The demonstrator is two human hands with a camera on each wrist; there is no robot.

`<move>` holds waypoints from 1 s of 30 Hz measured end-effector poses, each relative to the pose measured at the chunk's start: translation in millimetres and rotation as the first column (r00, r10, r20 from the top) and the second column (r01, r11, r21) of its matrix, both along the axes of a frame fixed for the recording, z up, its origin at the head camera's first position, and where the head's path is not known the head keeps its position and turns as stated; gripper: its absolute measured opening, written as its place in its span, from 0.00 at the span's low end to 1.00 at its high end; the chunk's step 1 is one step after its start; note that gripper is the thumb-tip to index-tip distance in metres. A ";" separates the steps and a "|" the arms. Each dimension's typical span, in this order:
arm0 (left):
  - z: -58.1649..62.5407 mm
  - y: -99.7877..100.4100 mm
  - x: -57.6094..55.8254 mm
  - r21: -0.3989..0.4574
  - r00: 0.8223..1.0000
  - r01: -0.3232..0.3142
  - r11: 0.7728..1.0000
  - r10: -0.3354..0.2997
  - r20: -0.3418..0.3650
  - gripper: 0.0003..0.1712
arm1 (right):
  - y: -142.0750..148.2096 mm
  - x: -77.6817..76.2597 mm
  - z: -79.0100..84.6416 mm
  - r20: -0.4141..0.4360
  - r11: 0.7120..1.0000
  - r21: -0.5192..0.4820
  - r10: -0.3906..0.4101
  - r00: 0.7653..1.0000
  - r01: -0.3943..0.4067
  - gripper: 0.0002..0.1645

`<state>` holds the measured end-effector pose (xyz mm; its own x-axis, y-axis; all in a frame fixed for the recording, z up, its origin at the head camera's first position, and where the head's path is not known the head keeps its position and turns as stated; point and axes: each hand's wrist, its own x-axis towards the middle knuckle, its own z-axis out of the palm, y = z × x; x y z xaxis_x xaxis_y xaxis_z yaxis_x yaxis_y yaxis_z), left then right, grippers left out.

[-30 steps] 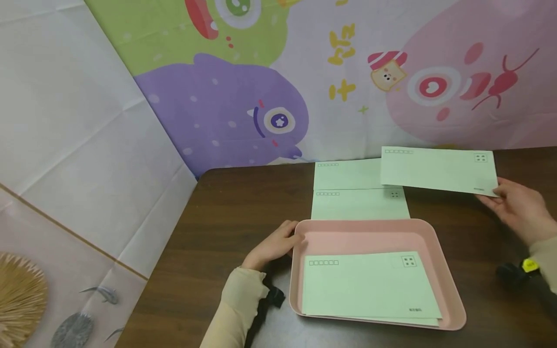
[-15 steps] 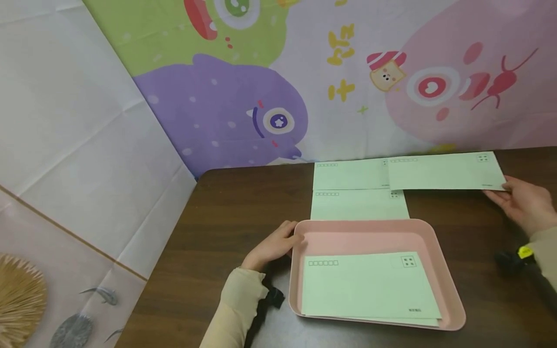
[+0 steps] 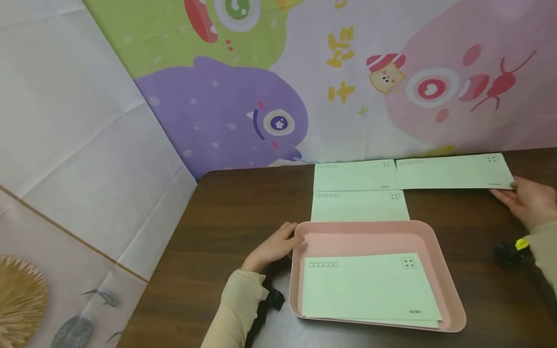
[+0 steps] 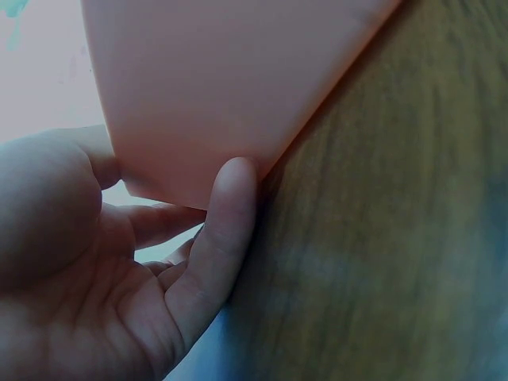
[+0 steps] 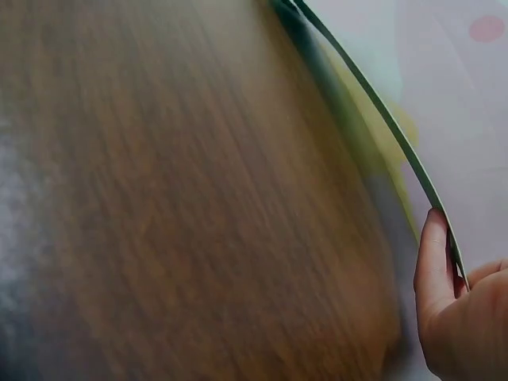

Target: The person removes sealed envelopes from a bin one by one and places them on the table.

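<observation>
My right hand point(image 3: 534, 200) pinches a pale green envelope point(image 3: 454, 172) by its near right corner, thumb on top and fingers below. Seen edge-on in the right wrist view, this envelope point(image 5: 394, 135) bows slightly above the table. Its left end lines up beside another envelope point(image 3: 354, 175) at the table's back edge; a second one point(image 3: 357, 205) lies in front of that, partly hidden by the tray. My left hand point(image 3: 271, 249) grips the pink tray point(image 3: 361, 237) at its far left corner. Inside the tray rests a small stack of envelopes point(image 3: 370, 290).
A cloth with cartoon figures point(image 3: 226, 111) hangs right behind the dark wooden table point(image 3: 217, 208). To the left, a white panel point(image 3: 87, 96) rises beside the table.
The right hand has moved right and slightly down with its envelope, which no longer overlaps the back envelope and now lies nearly level beside it. The left hand stays on the tray.
</observation>
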<state>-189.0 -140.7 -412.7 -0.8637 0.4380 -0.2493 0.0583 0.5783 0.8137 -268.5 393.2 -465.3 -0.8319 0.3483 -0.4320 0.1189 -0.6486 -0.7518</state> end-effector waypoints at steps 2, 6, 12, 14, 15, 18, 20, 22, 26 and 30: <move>-9.6 -2.5 -4.2 0.007 1.000 -0.003 1.000 0.003 -0.001 0.19 | 0.9 -1.8 -1.3 0.030 1.000 0.020 -0.019 0.999 0.018 0.35; -19.5 -4.7 -8.1 0.012 1.000 -0.009 1.000 0.009 -0.004 0.20 | 1.7 -2.1 -0.8 0.031 1.000 -0.003 -0.008 0.999 0.008 0.35; -19.6 -4.9 -8.5 -0.007 1.000 -0.019 1.000 0.019 0.002 0.21 | -3.7 -2.3 5.0 0.122 0.990 0.136 0.014 0.992 -0.030 0.40; -19.4 -5.0 -8.4 -0.006 1.000 -0.020 1.000 0.020 0.006 0.21 | -4.9 -2.6 6.0 0.150 0.984 0.175 0.009 0.989 -0.035 0.42; -19.2 -5.0 -8.4 -0.004 1.000 -0.021 1.000 0.021 0.008 0.21 | -5.4 -2.7 6.2 0.157 0.983 0.182 0.008 0.988 -0.036 0.43; -19.7 -4.8 -8.7 -0.008 1.000 -0.022 1.000 0.022 0.010 0.21 | -5.9 -1.8 7.5 0.139 0.983 0.174 0.027 0.990 -0.052 0.43; -19.9 -4.5 -9.2 -0.011 1.000 -0.019 1.000 0.019 0.005 0.21 | -5.6 -1.0 7.9 0.124 0.985 0.163 0.041 0.991 -0.061 0.42; -19.6 -4.3 -9.3 -0.016 1.000 -0.019 1.000 0.019 0.001 0.20 | -5.6 0.4 7.7 0.109 0.986 0.159 0.043 0.993 -0.060 0.38; -18.8 -4.5 -9.2 -0.008 1.000 -0.015 1.000 0.015 0.000 0.20 | -7.3 2.8 4.0 0.039 0.988 0.152 0.023 0.999 -0.029 0.18; -18.7 -4.9 -8.9 -0.002 1.000 -0.014 1.000 0.014 0.003 0.20 | -10.8 4.1 0.2 -0.037 0.991 0.132 -0.011 0.999 0.016 0.13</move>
